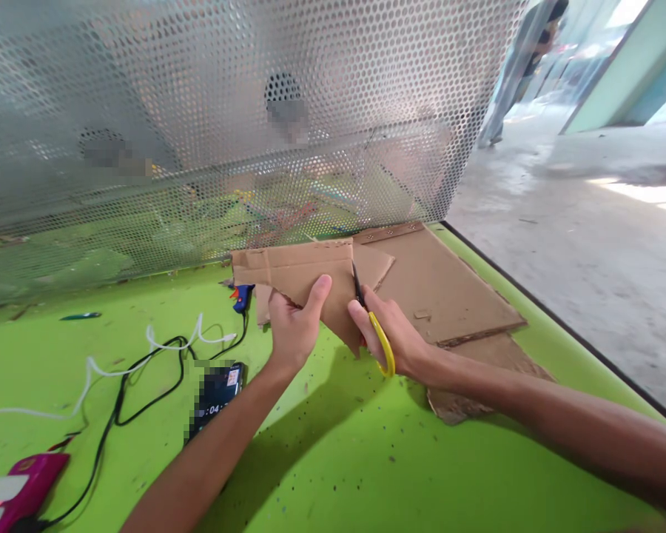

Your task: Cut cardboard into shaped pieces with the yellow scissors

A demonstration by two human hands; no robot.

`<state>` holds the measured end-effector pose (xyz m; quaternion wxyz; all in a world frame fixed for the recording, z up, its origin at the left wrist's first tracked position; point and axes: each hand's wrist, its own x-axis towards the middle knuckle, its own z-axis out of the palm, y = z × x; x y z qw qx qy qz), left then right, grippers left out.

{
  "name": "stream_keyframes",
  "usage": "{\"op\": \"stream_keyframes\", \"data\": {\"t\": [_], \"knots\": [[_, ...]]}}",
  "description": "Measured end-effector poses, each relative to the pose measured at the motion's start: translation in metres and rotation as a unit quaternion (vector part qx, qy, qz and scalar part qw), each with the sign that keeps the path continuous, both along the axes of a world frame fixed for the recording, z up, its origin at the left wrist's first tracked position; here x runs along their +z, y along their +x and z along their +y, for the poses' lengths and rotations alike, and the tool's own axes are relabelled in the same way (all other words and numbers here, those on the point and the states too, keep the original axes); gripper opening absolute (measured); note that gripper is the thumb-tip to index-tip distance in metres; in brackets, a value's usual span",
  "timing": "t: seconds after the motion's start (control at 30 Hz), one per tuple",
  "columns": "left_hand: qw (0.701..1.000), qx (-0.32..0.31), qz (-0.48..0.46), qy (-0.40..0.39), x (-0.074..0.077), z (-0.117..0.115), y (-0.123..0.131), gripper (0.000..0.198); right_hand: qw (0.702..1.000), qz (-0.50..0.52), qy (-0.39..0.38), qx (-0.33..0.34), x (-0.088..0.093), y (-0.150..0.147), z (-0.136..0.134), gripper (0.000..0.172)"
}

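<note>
My left hand (297, 322) grips a brown piece of cardboard (305, 268) by its lower edge, thumb on top and fingers underneath. The piece is held above the green table and its lower outline is uneven. My right hand (388, 326) is closed on a pair of scissors (386, 348) with a yellow handle. Their dark blades point away from me and lie at the right edge of the cardboard. How far the blades are apart I cannot tell. Larger cardboard sheets (449, 285) lie just beyond and to the right of my right hand.
A perforated metal panel (311, 148) stands along the back of the green table (322, 444). At the left are a blue glue gun (242, 297), a phone (219, 392), white and black cables (123, 385) and a pink power strip (38, 481). Beyond the right edge, a person (525, 66) stands on the floor.
</note>
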<state>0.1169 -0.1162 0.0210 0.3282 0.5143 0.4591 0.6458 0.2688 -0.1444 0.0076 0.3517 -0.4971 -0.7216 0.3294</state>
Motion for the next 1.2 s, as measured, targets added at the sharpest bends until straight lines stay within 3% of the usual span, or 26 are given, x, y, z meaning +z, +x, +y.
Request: {"op": "stream_keyframes", "data": {"t": [1.2], "knots": [[0.999, -0.024, -0.033, -0.018, -0.003, -0.001, 0.000, 0.041, 0.996, -0.047, 0.075, -0.013, 0.001, 0.013, 0.016, 0.026]]}}
